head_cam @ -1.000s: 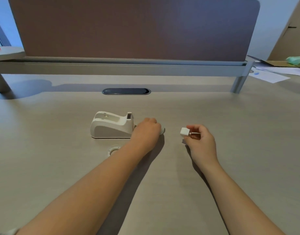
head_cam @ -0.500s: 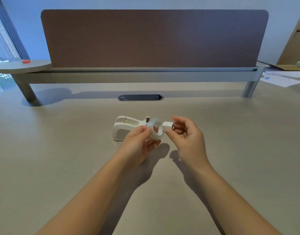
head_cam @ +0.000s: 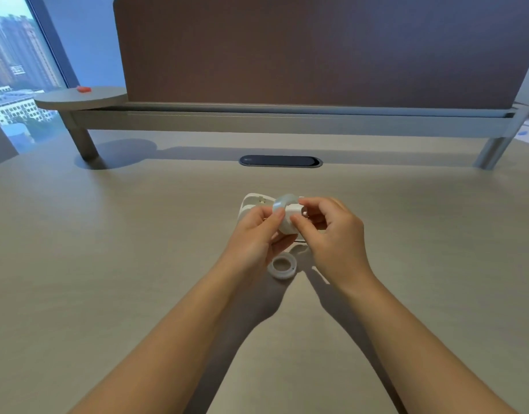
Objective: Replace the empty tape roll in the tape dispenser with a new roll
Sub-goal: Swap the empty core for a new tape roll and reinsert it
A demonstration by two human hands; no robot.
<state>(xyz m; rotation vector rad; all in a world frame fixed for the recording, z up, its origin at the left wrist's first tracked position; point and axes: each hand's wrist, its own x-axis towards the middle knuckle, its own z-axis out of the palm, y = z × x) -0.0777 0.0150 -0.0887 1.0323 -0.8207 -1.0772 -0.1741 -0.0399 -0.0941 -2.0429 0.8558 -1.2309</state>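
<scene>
The left hand (head_cam: pixel 254 234) pinches a translucent tape roll (head_cam: pixel 282 215) at its rim, raised above the desk (head_cam: pixel 108 264). The right hand (head_cam: pixel 332 234) pinches a white spindle (head_cam: pixel 294 209) at the roll's centre. The white tape dispenser (head_cam: pixel 251 203) sits at 12 o'clock behind both hands; an empty tape core (head_cam: pixel 282 265) lies flat at 6 o'clock.

open desk (head_cam: pixel 108 264) left and right; empty roll (head_cam: pixel 282 265) below hands, dispenser (head_cam: pixel 251 204) just behind
</scene>
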